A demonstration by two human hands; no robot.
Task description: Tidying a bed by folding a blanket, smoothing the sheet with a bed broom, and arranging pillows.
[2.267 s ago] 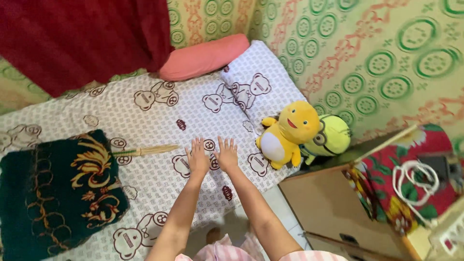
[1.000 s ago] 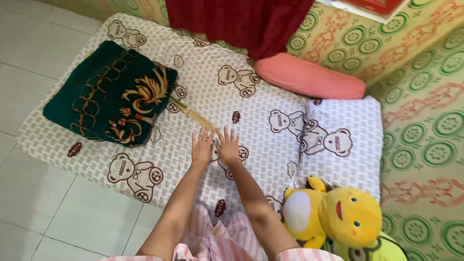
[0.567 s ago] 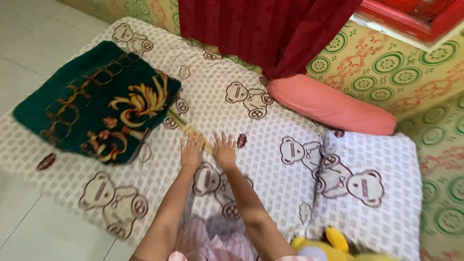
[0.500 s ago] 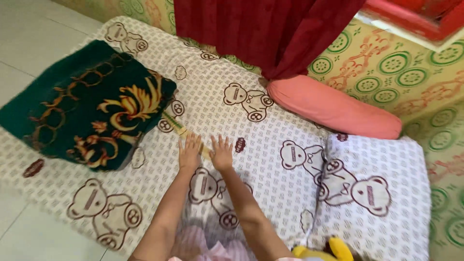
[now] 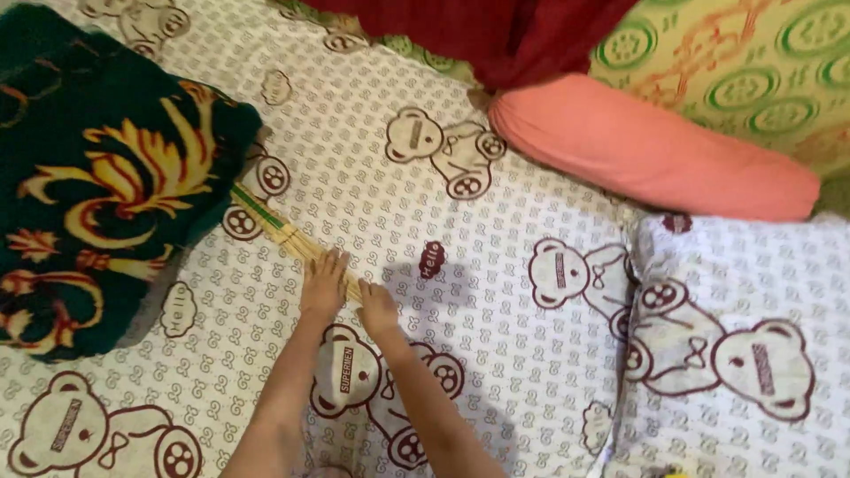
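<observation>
A dark green blanket with gold pattern (image 5: 97, 168) lies at the left, and the stick broom (image 5: 283, 237) pokes out from under its edge. The left hand (image 5: 324, 283) now rests flat on the bristle end, fingers together; earlier both palms lay spread on the bear-print sheet (image 5: 496, 177). The right hand (image 5: 379, 308) curls beside it, apparently closing on the bristles. A pink bolster (image 5: 655, 150) lies at the right.

Both bare forearms reached forward side by side. The left hand (image 5: 324, 283) lay flat, fingers spread; the right hand (image 5: 377, 307) curled just beside it.
</observation>
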